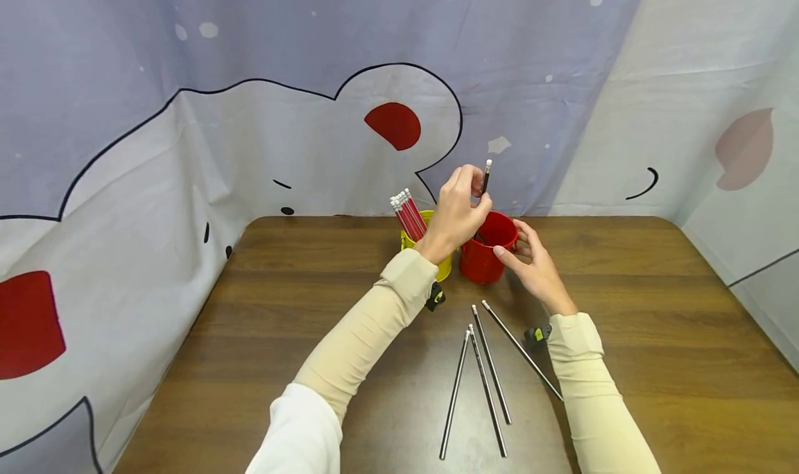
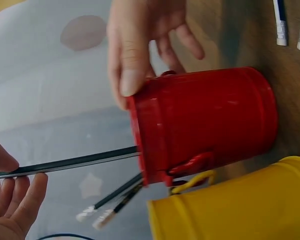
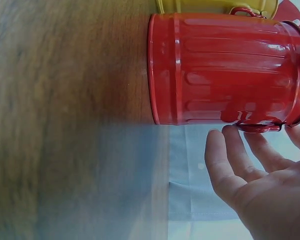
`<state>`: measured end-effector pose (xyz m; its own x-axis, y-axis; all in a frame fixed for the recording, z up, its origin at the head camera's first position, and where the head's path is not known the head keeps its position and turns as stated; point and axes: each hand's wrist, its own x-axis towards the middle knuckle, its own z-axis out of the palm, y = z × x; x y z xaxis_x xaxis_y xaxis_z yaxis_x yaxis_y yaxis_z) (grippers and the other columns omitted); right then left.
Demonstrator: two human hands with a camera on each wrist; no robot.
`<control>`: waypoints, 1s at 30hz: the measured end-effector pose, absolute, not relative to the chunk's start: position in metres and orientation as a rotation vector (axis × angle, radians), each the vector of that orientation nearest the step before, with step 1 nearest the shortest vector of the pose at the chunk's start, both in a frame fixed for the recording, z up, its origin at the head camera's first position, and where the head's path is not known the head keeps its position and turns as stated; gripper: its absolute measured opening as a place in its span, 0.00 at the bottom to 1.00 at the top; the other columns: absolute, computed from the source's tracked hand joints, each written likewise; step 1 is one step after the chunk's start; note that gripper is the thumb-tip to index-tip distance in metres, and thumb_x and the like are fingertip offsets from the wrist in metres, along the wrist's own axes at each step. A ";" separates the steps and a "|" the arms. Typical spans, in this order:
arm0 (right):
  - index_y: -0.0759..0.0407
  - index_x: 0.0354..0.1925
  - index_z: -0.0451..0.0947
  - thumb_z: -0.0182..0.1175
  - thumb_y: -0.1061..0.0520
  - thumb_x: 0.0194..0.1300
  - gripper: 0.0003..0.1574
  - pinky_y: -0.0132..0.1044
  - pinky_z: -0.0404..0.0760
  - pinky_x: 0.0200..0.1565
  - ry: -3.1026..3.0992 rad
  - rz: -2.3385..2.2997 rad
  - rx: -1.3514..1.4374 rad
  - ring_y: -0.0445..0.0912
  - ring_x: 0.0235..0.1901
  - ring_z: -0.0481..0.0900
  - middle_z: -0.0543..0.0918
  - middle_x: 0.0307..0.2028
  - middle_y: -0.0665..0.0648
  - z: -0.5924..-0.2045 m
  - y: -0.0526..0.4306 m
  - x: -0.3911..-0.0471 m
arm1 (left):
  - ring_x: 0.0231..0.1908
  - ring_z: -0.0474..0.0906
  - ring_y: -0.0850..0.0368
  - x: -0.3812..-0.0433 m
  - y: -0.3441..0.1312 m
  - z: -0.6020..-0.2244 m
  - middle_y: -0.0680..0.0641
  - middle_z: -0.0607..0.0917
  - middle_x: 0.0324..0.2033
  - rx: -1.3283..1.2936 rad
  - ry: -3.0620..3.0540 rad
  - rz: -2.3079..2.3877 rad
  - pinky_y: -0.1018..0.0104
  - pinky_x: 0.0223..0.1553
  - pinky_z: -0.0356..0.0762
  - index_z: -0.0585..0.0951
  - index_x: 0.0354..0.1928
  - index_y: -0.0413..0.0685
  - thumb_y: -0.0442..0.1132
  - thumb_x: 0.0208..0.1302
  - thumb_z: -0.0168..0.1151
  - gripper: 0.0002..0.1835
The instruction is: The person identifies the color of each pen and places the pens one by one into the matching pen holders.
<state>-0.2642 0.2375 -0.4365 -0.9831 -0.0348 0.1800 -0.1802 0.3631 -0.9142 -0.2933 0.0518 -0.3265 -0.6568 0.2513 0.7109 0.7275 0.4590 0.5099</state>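
Note:
In the head view my left hand point(image 1: 458, 207) pinches a black pencil point(image 1: 486, 178) near its white eraser end. The pencil stands nearly upright, its lower end inside the red bucket point(image 1: 482, 264). My right hand point(image 1: 537, 269) holds that bucket at its right side, thumb at the front of the rim and fingers around the handle side. Two more black pencils point(image 2: 121, 190) lean out of the red bucket in the left wrist view. From the right wrist view, curved fingers point(image 3: 217, 155) touch the bucket's side near its small handle.
A yellow bucket point(image 1: 444, 271) with several red pencils point(image 1: 410, 216) stands left of the red one, partly behind the left wrist. Several black pencils point(image 1: 490, 373) lie on the wooden table point(image 1: 299, 363) in front. A printed curtain point(image 1: 281, 141) hangs behind the table.

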 end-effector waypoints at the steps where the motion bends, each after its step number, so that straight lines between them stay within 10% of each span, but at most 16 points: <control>1: 0.38 0.67 0.53 0.61 0.42 0.58 0.43 0.46 0.71 0.48 -2.485 1.692 0.197 0.51 0.52 0.70 0.68 0.59 0.54 -0.437 0.237 -0.264 | 0.33 0.73 0.58 -0.294 0.052 -0.329 0.45 0.74 0.32 -0.812 -2.171 -1.124 0.79 0.34 0.76 0.71 0.38 0.38 0.29 0.55 0.55 0.08; 30: 0.42 0.68 0.51 0.59 0.44 0.60 0.43 0.46 0.72 0.48 -2.478 1.681 0.224 0.55 0.53 0.69 0.68 0.60 0.60 -0.438 0.238 -0.263 | 0.28 0.69 0.61 -0.293 0.051 -0.388 0.46 0.72 0.28 -0.727 -2.299 -1.063 0.81 0.28 0.69 0.71 0.33 0.39 0.27 0.52 0.56 0.07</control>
